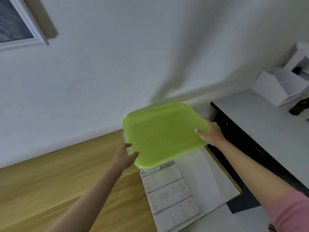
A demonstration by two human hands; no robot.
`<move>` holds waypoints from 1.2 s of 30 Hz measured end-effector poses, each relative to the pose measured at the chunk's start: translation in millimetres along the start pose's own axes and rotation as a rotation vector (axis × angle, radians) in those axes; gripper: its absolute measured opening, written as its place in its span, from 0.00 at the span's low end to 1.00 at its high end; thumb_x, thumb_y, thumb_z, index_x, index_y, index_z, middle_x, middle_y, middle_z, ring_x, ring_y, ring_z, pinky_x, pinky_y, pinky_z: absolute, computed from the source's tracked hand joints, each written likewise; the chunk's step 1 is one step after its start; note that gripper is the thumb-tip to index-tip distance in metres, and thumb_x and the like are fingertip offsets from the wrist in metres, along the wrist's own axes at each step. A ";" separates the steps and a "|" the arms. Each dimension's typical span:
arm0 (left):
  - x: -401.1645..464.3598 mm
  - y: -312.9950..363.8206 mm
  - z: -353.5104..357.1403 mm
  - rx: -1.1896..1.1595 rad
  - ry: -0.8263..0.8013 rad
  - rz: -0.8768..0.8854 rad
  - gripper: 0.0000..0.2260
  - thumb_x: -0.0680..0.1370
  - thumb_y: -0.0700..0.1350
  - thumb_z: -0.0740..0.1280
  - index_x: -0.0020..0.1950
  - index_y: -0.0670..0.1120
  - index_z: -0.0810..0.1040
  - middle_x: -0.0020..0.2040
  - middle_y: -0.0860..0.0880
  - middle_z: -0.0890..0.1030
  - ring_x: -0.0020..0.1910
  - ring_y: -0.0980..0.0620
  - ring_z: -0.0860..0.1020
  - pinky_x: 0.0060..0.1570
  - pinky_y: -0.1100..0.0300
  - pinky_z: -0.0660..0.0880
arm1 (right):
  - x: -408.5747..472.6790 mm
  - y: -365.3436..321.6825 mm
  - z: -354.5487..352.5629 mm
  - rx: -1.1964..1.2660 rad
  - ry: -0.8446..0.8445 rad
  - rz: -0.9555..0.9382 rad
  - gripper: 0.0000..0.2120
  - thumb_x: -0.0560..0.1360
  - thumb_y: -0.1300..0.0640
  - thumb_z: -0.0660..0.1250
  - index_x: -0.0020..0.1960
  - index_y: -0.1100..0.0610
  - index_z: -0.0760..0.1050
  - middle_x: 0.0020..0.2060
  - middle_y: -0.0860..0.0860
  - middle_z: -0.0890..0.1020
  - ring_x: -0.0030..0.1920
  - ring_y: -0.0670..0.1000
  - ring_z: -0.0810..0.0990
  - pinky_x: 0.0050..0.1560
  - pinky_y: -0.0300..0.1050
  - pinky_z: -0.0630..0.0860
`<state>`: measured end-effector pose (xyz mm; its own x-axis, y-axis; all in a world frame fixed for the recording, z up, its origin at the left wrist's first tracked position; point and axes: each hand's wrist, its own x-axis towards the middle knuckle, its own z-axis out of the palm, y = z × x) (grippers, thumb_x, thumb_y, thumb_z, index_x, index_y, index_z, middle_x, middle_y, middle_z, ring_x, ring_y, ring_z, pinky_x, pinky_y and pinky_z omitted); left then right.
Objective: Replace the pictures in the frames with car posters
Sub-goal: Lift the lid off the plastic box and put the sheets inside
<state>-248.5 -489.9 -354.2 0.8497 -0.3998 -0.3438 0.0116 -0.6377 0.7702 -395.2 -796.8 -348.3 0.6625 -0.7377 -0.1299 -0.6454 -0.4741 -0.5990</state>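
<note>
A smooth, rounded-square green plastic lid [163, 134] was gripped at opposite edges by the left hand [124, 157] and right hand [211, 133], above printed paper sheets [168, 193].

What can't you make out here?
- Framed picture: cut off by the head view's left edge, image blurred.
- Printed sheet: text too blurred; top hidden under the green lid.
- Whatever lies under the lid: hidden.
- Dark object on the table: cut off at the right edge.

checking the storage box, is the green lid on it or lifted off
Cannot tell for sure. The green lid is gripped at opposite edges by the left hand and right hand, tilted; only a sliver of clear container shows beneath, blurred.
</note>
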 end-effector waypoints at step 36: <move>-51.5 -79.7 -85.1 -0.187 0.196 0.176 0.25 0.68 0.41 0.76 0.59 0.59 0.72 0.69 0.45 0.66 0.67 0.45 0.67 0.67 0.47 0.65 | -95.6 -96.0 48.1 0.076 0.112 -0.064 0.35 0.70 0.48 0.73 0.72 0.54 0.63 0.61 0.63 0.67 0.66 0.60 0.63 0.63 0.44 0.63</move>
<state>-248.3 -362.4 -352.1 0.9322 -0.3476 -0.1007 -0.0634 -0.4311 0.9001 -378.3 -657.6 -316.4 0.6521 -0.7581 -0.0030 -0.5698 -0.4876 -0.6615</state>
